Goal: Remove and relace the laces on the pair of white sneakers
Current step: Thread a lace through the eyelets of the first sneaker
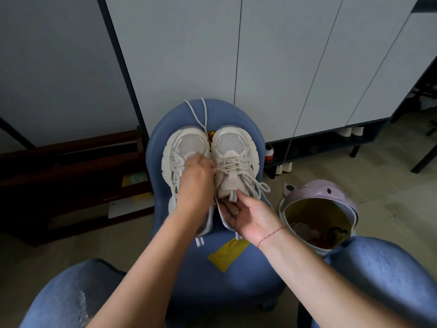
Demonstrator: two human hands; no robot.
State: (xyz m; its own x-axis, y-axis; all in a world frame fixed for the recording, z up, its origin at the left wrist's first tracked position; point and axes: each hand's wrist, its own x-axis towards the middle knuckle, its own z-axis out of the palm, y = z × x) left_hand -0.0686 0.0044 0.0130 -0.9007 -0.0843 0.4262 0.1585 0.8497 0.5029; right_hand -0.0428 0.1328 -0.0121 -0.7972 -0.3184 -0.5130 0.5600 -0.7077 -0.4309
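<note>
The knees (71, 297) in blue jeans frame the bottom of the view, and between them stands a blue stool (236, 268) carrying the pair of sneakers, toes pointing away. The left hand (196, 183) reaches across the left sneaker (186, 143), fingers bunched and apparently pinching a strand of the laces (238, 165) at the inner edge of the right sneaker (233, 140) (the fingertips are mostly hidden behind the knuckles). The right hand (243, 214) lies palm up and loosely open at that shoe's heel, thumb touching the tongue's grey tab, holding nothing. The step in hand looks like undoing the right sneaker, whose bow (262, 187) sits tied on its outer side. It would go best to pull a bow end first, steady the heel with the right hand, then draw the strands out eyelet by eyelet from the top. A loose lace (203, 114) trails from between the toes over the stool's far edge, well apart from both hands.
</note>
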